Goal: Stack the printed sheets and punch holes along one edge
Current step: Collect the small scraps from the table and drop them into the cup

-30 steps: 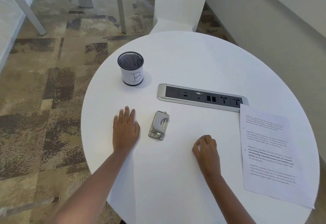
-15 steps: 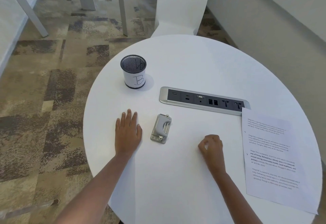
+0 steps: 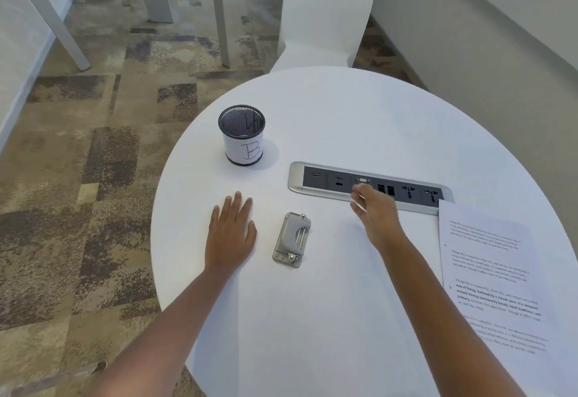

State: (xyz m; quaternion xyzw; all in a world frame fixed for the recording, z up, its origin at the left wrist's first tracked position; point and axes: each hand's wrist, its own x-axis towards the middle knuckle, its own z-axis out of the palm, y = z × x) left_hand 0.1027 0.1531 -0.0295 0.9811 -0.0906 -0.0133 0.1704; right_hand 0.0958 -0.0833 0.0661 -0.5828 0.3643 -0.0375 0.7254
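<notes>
The left hand (image 3: 230, 234) lies flat on the round white surface (image 3: 344, 121), palm down, fingers spread a little, holding nothing. Just to its right sits a small grey hole punch (image 3: 292, 239), apart from both hands. The right hand (image 3: 373, 213) is raised above the surface near the socket strip (image 3: 369, 184), blurred, fingers loosely opened and empty. The printed sheets (image 3: 491, 274) lie at the right edge of the surface, one corner overlapping the end of the strip. A mesh cup (image 3: 242, 135) marked "B" stands beyond the left hand.
</notes>
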